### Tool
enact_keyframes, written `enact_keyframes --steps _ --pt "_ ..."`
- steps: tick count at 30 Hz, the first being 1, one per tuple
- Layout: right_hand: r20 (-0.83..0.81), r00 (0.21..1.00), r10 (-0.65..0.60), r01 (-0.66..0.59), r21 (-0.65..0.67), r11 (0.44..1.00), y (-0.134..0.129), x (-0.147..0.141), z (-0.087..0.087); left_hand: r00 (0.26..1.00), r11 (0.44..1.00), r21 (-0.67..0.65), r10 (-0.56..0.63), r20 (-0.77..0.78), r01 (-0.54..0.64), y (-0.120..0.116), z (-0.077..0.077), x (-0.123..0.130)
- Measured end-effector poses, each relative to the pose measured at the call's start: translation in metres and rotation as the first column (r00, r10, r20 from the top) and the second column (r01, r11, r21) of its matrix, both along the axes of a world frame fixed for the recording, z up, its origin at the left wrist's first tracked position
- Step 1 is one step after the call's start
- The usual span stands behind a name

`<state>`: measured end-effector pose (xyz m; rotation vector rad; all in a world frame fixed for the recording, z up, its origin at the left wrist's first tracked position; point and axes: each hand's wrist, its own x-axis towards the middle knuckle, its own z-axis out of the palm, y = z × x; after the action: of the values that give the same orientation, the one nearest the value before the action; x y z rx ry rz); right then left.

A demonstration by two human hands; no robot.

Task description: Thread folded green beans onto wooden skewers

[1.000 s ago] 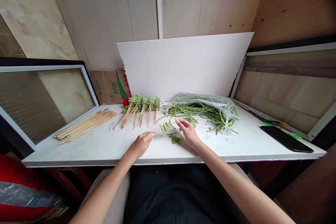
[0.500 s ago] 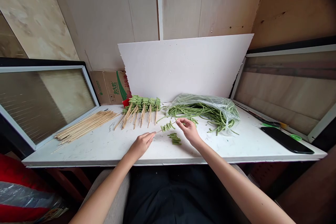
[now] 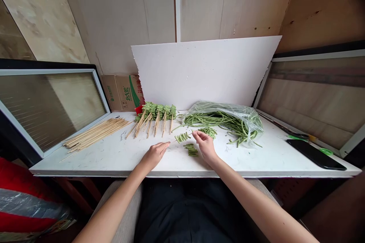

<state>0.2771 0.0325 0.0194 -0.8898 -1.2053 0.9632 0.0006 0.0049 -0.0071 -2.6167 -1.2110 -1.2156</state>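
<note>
My left hand (image 3: 154,156) is closed around the lower end of a thin bamboo skewer, held low above the table. Several short green bean pieces (image 3: 182,137) are threaded crosswise along that skewer. At its far end is my right hand (image 3: 203,145), fingers pinched on what looks like a small bean piece, mostly hidden by the fingertips. Just below the skewer, a row of cut bean pieces (image 3: 191,150) lies on the table. A further heap of cut pieces (image 3: 208,132) sits behind my right hand.
Finished bean skewers (image 3: 158,112) are stacked at the back, sticks toward me. Bare skewers (image 3: 97,133) lie left. Long beans (image 3: 216,119) spill from a clear plastic bag (image 3: 253,115). At right are a black phone (image 3: 316,154) and scissors (image 3: 299,135). A cardboard box (image 3: 119,93) stands behind.
The view has shifted slightly, so the scene sits a little further right. My right fingertips have come slightly away from the threaded pieces; my left hand keeps its grip on the skewer.
</note>
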Motion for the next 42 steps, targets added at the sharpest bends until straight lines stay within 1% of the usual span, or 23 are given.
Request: enact_keyframes --steps 4,9,13,17,21,23,26,30,36,39,42 --pt "0.041 0.999 0.025 -0.027 0.060 0.998 -0.002 0.000 0.004 1.000 1.000 -0.019 0.005 -0.001 -0.005 -0.001 0.002 0.000" --pt "0.071 0.997 0.033 -0.039 0.086 0.995 -0.005 0.000 0.007 1.000 1.000 -0.027 0.003 -0.014 -0.003 0.000 0.001 -0.001" --pt "0.062 0.998 0.030 -0.037 0.113 0.993 -0.005 0.000 0.008 0.999 0.999 -0.043 -0.004 -0.035 0.003 -0.001 0.001 -0.001" --pt "0.032 0.999 0.032 -0.036 0.110 0.993 -0.004 0.000 0.007 0.996 0.997 -0.082 0.001 -0.087 -0.008 -0.005 0.005 0.002" --pt "0.024 1.000 0.010 -0.012 0.085 0.996 -0.004 -0.001 0.007 0.989 0.996 -0.084 0.015 -0.146 -0.028 -0.009 0.008 0.006" --pt "0.042 0.999 0.015 -0.019 0.089 0.996 -0.005 -0.001 0.010 0.984 0.995 -0.087 0.032 -0.173 -0.047 -0.010 0.008 0.008" --pt "0.087 0.996 0.019 -0.030 0.128 0.991 -0.006 0.001 0.016 0.978 0.992 -0.101 0.053 -0.203 -0.075 -0.009 0.008 0.009" --pt "0.123 0.992 0.019 -0.035 0.130 0.991 -0.005 0.005 0.022 0.985 0.995 -0.085 0.034 -0.168 -0.049 -0.008 0.007 0.007" --pt "0.026 0.998 0.053 -0.054 0.053 0.997 -0.009 0.000 0.015 0.993 1.000 -0.014 -0.020 -0.113 0.018 -0.003 0.003 0.001" --pt "-0.001 1.000 0.031 -0.031 0.030 0.999 -0.010 -0.004 0.011 0.994 1.000 -0.015 -0.022 -0.111 0.021 -0.001 0.000 -0.001" --pt "-0.011 1.000 0.027 -0.026 0.045 0.999 -0.009 -0.005 0.009 0.993 0.999 -0.030 -0.022 -0.120 0.018 -0.001 0.001 -0.001"
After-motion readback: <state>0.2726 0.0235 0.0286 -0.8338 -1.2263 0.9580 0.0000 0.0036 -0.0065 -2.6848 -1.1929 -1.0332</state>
